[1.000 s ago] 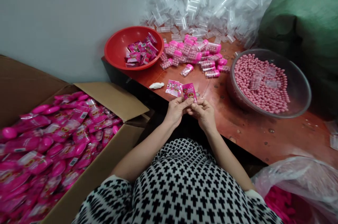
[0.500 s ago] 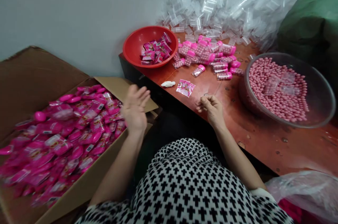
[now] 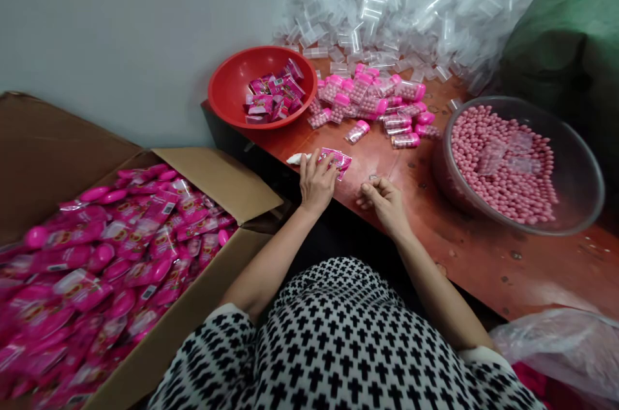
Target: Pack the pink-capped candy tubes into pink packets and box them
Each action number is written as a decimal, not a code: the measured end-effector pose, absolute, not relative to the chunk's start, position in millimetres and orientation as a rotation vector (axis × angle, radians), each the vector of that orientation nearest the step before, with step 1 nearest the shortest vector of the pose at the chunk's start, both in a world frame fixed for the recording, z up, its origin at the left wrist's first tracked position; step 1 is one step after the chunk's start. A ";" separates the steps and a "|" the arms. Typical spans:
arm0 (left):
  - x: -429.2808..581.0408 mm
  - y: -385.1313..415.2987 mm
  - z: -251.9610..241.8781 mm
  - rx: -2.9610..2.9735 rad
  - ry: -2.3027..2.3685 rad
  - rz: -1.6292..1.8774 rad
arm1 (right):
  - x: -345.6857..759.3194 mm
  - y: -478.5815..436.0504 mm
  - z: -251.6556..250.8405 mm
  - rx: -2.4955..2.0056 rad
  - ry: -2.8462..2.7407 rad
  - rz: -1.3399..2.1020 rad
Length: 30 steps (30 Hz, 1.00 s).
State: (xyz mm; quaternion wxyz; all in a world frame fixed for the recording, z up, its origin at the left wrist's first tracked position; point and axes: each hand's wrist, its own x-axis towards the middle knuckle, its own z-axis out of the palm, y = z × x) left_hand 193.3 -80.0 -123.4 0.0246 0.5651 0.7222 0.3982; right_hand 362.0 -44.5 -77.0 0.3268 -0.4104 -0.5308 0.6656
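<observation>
My left hand rests at the table's front edge, its fingers curled over the left end of a flat pink packet lying on the red-brown table. A small white lump lies just left of that hand. My right hand sits a little to the right on the table, fingers curled with thumb pressed to forefinger. Whether anything is inside them is hidden.
A red bowl with pink packets stands at the back left, beside filled pink-capped tubes and a heap of clear tubes. A clear bowl of pink beads is on the right. An open cardboard box of pink packets stands lower left.
Both hands held a packet one second ago. My left hand swung out over the box, opened, then came back onto the packet on the table. My right hand stayed curled.
</observation>
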 end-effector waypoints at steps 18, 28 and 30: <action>212.7 -106.7 -77.4 0.383 1.228 1.428 | 330.3 20.7 -51.6 -1.111 -2.127 1.516; 206.4 -116.0 -76.4 0.052 1.211 1.568 | 260.5 78.1 -43.9 -1.869 -2.400 0.490; 203.1 -114.6 -75.0 -0.054 1.180 1.606 | 262.8 80.0 -46.7 -1.816 -2.389 0.554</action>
